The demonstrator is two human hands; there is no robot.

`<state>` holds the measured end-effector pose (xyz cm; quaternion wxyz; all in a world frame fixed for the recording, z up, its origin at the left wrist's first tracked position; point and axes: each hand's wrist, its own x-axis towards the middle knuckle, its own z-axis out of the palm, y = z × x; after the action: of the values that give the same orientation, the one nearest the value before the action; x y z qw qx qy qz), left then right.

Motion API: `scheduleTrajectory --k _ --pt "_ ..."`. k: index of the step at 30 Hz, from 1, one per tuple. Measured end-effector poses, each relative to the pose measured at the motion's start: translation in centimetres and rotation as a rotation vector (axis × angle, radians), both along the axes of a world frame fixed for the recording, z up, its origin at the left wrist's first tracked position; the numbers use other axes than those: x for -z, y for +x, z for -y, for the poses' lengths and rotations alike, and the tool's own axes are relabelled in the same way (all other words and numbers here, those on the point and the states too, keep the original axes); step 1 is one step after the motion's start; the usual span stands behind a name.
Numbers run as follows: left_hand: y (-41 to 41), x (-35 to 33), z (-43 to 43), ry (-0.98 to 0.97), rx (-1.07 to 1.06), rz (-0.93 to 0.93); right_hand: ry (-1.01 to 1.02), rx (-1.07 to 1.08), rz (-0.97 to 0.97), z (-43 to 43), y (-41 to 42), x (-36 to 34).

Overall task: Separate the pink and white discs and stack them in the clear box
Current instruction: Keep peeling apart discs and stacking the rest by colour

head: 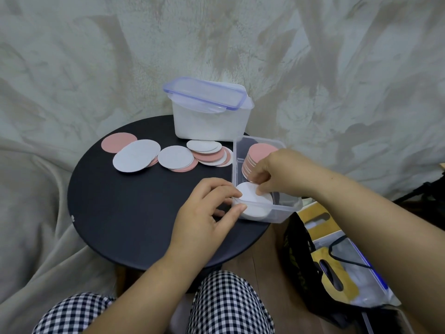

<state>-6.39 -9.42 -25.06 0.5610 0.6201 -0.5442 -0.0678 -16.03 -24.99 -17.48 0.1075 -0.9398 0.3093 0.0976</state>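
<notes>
Head view: left hand (204,208) grips clear box (282,213); right hand (277,172) pinches white discs (251,197) inside.

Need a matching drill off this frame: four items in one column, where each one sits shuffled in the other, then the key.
Items
1. pink stack
2. white stack
3. lidded tub
4. loose discs

Places
a. back of the round black table, lid resting askew on top
b. near end of the clear box
c. spread out and overlapping on the tabletop
d. far end of the clear box

Pairs: 1-d, 2-b, 3-a, 4-c
</notes>
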Motion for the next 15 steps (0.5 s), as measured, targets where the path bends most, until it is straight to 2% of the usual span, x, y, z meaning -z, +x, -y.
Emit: scheduleTrajectory --k 8,15 --pt "0.0 0.0 -0.1 0.003 0.000 0.000 0.073 -0.045 -0.001 0.2 -0.3 -0.3" --pt "0.1 -0.1 -0.2 0.015 0.007 -0.058 0.047 -0.053 0.091 -0.4 -0.8 -1.3"
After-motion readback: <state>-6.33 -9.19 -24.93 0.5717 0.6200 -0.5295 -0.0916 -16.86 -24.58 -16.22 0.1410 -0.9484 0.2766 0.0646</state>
